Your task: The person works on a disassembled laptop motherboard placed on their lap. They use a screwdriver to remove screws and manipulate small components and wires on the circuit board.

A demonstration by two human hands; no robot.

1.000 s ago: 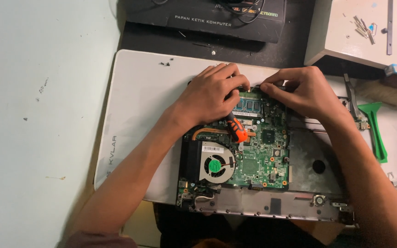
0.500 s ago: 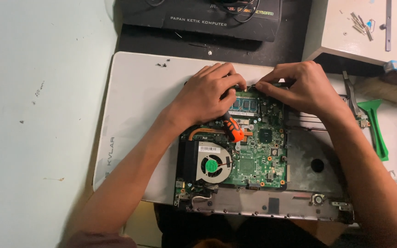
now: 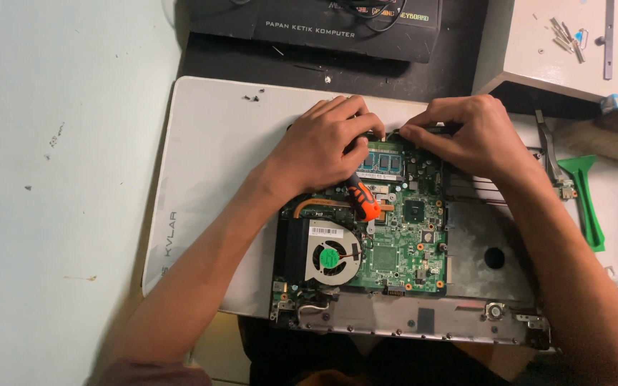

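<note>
Left hand (image 3: pixel 327 146) grips an orange-handled screwdriver (image 3: pixel 363 200) and presses fingertips on the memory stick (image 3: pixel 383 161) at the motherboard's (image 3: pixel 395 243) far edge. Right hand (image 3: pixel 466 136), fingers pinched narrow, touches the same edge just right of the stick. Fan (image 3: pixel 330 256) sits near the board's left corner.

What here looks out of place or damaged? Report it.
Loose screws and small metal parts lie scattered on the beige box at top right. The white mat carries dark specks near its top edge. An orange-handled screwdriver rests on the bare green circuit board.
</note>
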